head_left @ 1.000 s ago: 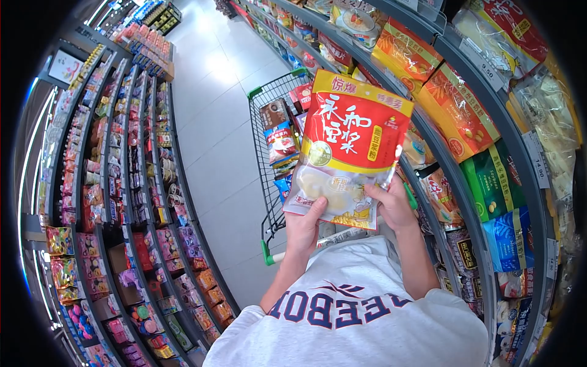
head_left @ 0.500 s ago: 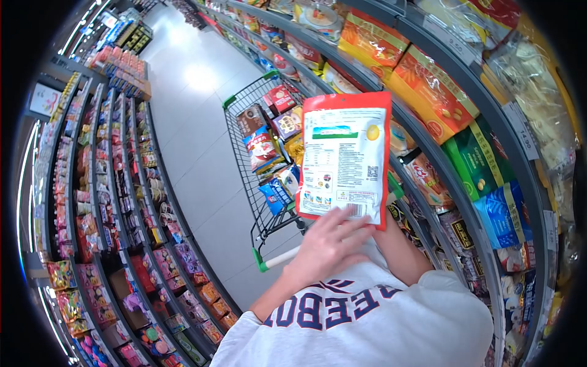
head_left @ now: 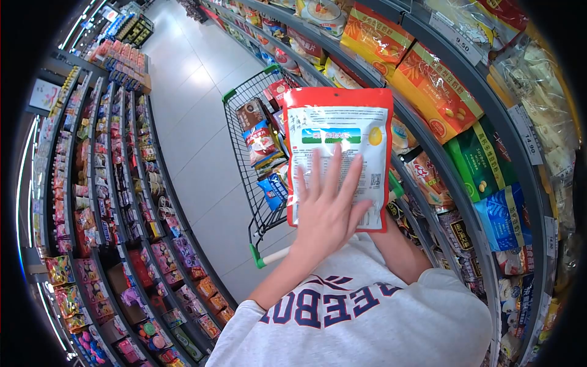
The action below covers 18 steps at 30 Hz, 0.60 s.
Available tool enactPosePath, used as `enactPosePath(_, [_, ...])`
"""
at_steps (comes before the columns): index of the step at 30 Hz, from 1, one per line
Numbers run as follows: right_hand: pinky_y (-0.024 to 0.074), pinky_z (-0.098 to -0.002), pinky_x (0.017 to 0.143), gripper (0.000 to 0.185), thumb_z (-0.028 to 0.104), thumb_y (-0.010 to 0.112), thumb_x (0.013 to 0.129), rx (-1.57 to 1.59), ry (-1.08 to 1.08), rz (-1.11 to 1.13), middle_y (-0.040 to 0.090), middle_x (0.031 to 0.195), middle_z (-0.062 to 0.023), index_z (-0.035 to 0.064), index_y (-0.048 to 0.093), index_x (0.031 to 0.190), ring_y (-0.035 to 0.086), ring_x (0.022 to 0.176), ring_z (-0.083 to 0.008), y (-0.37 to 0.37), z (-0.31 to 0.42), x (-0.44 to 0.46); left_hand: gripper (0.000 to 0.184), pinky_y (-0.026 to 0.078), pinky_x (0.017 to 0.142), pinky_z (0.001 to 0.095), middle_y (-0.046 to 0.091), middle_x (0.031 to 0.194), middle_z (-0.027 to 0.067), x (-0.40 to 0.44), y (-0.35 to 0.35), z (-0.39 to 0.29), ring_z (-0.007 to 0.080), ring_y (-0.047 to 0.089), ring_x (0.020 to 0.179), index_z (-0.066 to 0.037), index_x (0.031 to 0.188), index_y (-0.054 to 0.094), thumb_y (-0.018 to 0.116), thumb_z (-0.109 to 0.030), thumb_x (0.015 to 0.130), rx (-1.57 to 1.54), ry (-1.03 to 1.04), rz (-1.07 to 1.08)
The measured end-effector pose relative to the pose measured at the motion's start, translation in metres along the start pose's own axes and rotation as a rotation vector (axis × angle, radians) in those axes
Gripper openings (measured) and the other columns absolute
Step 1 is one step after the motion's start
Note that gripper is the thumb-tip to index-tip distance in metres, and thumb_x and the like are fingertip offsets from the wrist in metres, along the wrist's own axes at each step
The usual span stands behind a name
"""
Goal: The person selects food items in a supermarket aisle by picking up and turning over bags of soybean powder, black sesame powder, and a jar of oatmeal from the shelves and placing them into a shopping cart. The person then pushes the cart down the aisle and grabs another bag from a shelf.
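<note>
A food pouch [head_left: 382, 165] with a red border and a white printed back stands upright before me, above the cart handle. Across its lower front lies my left hand [head_left: 327, 211], flat, fingers spread and pointing up, back of the hand towards me. My right forearm [head_left: 400, 251] runs up behind the pouch's lower right corner and holds it from behind; the right hand and its fingers are hidden there. Beyond the pouch is a shopping cart [head_left: 241, 165] containing several packaged foods, among them a blue pouch [head_left: 273, 191] and a red-and-white pack [head_left: 260, 139].
Close on my right, a shelf rack [head_left: 532, 159] carries orange pouches [head_left: 434, 92], a green pouch [head_left: 480, 159] and a blue bag [head_left: 504, 217]. Shelves of small snacks [head_left: 92, 226] line the left side. A tiled aisle floor [head_left: 195, 177] runs ahead between them.
My left hand has moved up from the pouch's bottom edge and now spreads flat over its lower half. The pouch has shifted slightly left and covers more of the cart.
</note>
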State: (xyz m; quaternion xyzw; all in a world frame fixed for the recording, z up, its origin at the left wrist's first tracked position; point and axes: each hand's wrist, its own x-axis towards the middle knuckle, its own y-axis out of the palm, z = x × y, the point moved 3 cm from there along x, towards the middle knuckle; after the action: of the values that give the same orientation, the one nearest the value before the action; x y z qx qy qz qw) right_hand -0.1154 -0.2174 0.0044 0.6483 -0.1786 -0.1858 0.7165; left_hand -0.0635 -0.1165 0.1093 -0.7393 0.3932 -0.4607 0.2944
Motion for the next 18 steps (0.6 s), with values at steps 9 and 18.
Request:
enactPosePath(9, [0.0409, -0.0461, 0.112, 0.073, 0.059, 0.034, 0.106, -0.017, -0.001, -0.022, 0.054, 0.147, -0.0162, 0.0024, 0.039, 0.152, 0.053, 0.134, -0.0291, -0.004, 0.005, -0.002, 0.075, 0.015, 0.119, 0.0636, 0.030, 0.164, 0.0179, -0.013, 0.040, 0.006, 0.0447, 0.025, 0.151, -0.015, 0.158, 0.038, 0.065, -0.043, 0.093, 0.049, 0.070, 0.290])
enactPosePath(18, [0.0430, -0.0453, 0.111, 0.074, 0.059, 0.034, 0.106, -0.058, -0.043, -0.035, 0.056, 0.144, -0.0161, 0.0002, 0.042, 0.150, 0.055, 0.132, -0.0291, -0.013, 0.017, 0.001, 0.073, 0.048, 0.106, 0.0407, 0.050, 0.147, 0.0255, -0.032, 0.018, 0.062, 0.0304, 0.056, 0.131, 0.005, 0.152, 0.036, 0.073, -0.007, 0.091, -0.724, -0.532, 0.004])
